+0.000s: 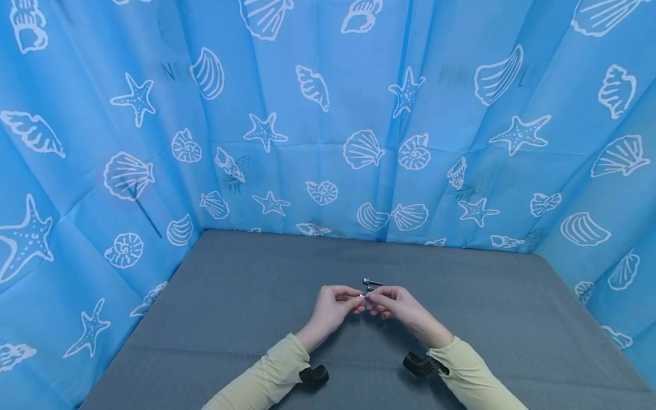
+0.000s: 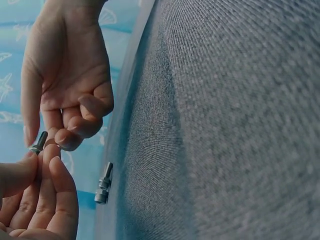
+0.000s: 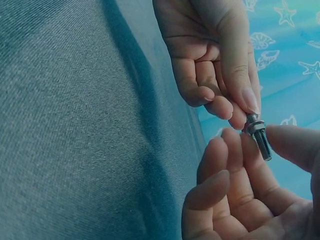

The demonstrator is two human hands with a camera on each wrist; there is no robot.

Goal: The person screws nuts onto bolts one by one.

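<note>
My left hand point(image 1: 332, 306) pinches one end of a small metal bolt point(image 3: 262, 142) between thumb and fingertips. A collar that looks like a nut or washers point(image 3: 256, 125) sits around it by the left thumb. From the other side comes my right hand point(image 1: 397, 304), its thumb and index fingertip at either side of the bolt by that collar. The threaded shank points out past the fingertips in the right wrist view. Both hands are held close together, their other fingers loosely curled.
On the grey cloth-covered table point(image 1: 246, 285), just beyond the hands, lies a bolt point(image 1: 372, 281) with more small hardware point(image 1: 371, 288) next to it. A blue curtain point(image 1: 318, 142) with shell prints stands around the back and sides. A dark wrist-worn camera point(image 1: 314, 376) sits below the left sleeve.
</note>
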